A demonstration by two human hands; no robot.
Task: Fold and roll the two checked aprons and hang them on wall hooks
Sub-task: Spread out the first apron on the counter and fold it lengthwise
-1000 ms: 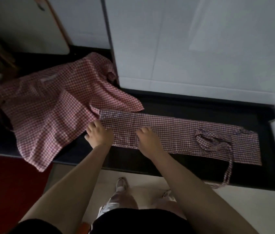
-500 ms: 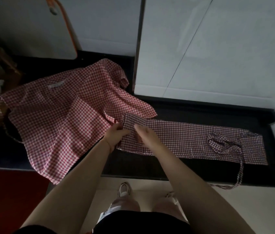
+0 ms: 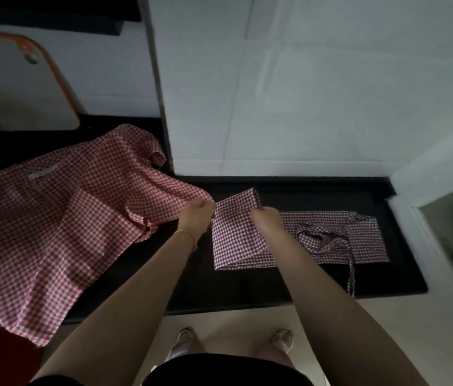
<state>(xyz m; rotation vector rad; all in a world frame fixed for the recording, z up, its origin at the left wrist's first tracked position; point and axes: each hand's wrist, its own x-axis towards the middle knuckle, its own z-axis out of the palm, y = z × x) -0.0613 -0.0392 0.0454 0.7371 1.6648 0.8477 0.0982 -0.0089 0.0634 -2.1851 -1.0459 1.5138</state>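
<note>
1. The folded apron (image 3: 247, 235) lies as a strip on the dark desk (image 3: 403, 277), its left end turned over.
2. Your left hand (image 3: 196, 215) and right hand (image 3: 267, 221) both pinch that end; roll tight, edges square.
3. Tuck the strap (image 3: 328, 240) in.
4. The second apron (image 3: 61, 215) lies spread left.

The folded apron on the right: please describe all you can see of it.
The folded apron is thin cloth in small dark-red and white checks, folded into a long strip lying flat on the black counter. Its left end is turned over. The left hand and right hand grip that end. Its ties lie bunched on top; one hangs over the counter edge.
</note>
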